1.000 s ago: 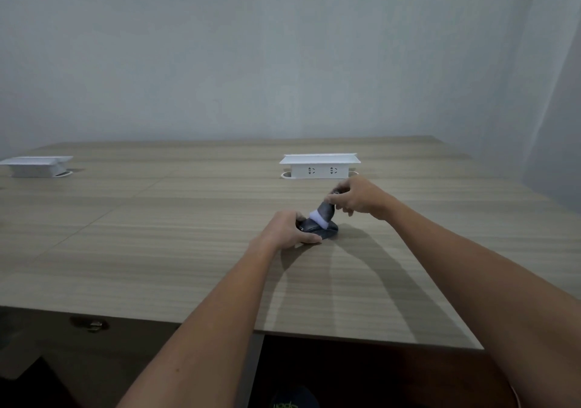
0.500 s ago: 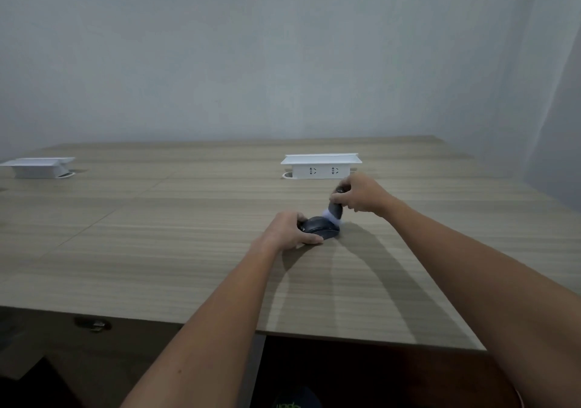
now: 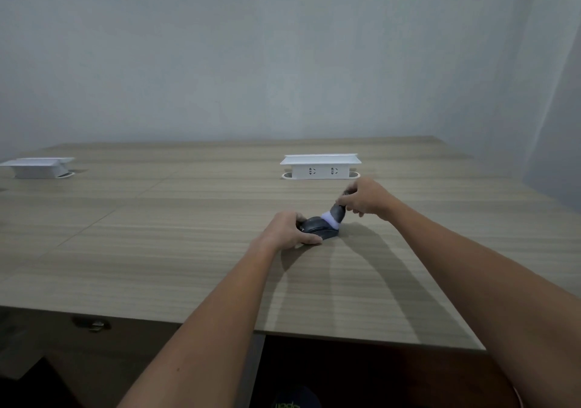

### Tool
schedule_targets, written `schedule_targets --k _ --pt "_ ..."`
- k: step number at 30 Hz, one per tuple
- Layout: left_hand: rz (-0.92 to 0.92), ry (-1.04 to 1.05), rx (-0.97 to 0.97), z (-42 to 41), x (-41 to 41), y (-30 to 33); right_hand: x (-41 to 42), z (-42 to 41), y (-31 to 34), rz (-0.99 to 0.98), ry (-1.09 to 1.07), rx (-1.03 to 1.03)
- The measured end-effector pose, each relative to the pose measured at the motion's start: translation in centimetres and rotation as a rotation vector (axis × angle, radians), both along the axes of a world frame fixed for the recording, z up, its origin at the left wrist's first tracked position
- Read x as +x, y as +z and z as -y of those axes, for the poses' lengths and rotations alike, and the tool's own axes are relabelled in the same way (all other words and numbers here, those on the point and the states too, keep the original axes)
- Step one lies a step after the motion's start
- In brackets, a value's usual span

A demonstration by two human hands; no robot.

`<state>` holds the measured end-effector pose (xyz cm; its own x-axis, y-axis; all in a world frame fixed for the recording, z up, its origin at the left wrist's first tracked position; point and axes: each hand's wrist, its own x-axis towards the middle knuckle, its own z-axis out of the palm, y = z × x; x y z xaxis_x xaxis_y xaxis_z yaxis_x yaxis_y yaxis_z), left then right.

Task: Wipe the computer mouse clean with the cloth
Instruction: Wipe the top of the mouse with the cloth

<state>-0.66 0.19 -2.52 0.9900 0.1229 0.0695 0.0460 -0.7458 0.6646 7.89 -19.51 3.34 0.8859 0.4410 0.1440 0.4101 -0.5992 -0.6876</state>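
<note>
now left hand still clamps mouse; right hand grips dark tool, likely cloth-tipped, swept back onto mouse.

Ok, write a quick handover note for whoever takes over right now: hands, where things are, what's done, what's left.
Left hand: grips the dark computer mouse, steadying it on the wooden table.
Right hand: holds a dark wiping tool with a white cloth tip, pressed on the mouse's far right end.
Done: wiping under way; how much is clean cannot be told.
Left: wipe the rest of the mouse, then set both down.
</note>
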Motion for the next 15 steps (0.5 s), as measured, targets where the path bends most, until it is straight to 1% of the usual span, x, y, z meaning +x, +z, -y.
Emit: schedule_targets --k 1,2,3,5,6,8,10,11,12,14,15 --pt "0.003 -0.001 0.003 0.1 -0.1 0.0 0.2 0.1 -0.2 0.055 -0.045 -0.048" --pt "0.004 -0.002 0.005 0.1 -0.1 0.1 0.4 0.1 -0.3 0.086 -0.067 -0.050" --pt "0.003 -0.002 0.008 0.1 -0.1 0.1 0.3 0.2 -0.4 0.087 -0.058 0.000" --pt "0.001 -0.002 0.002 0.1 -0.3 0.1 -0.2 0.5 -0.5 0.025 0.031 0.152" --pt "-0.001 -0.002 -0.002 0.1 -0.3 0.1 -0.4 0.7 -0.5 -0.006 0.072 0.184" --pt "0.000 0.001 -0.011 0.2 -0.5 0.2 -0.6 1.0 -0.8 0.010 0.078 0.105" --pt "0.014 0.003 -0.027 0.3 -0.5 0.1 -0.4 1.2 -1.0 0.118 0.022 -0.008" --pt "0.021 0.006 -0.025 0.4 -0.6 0.1 -0.3 1.3 -1.0 0.165 -0.001 -0.016" --pt "0.030 0.009 -0.013 0.5 -0.5 0.0 -0.3 1.5 -0.9 0.173 -0.006 0.023" --pt "0.047 0.020 0.020 0.6 -0.6 -0.1 -0.6 1.9 -0.7 0.097 0.046 0.163" --pt "0.054 0.024 0.031 0.8 -0.6 0.0 -0.8 2.3 -0.6 0.061 0.083 0.192"
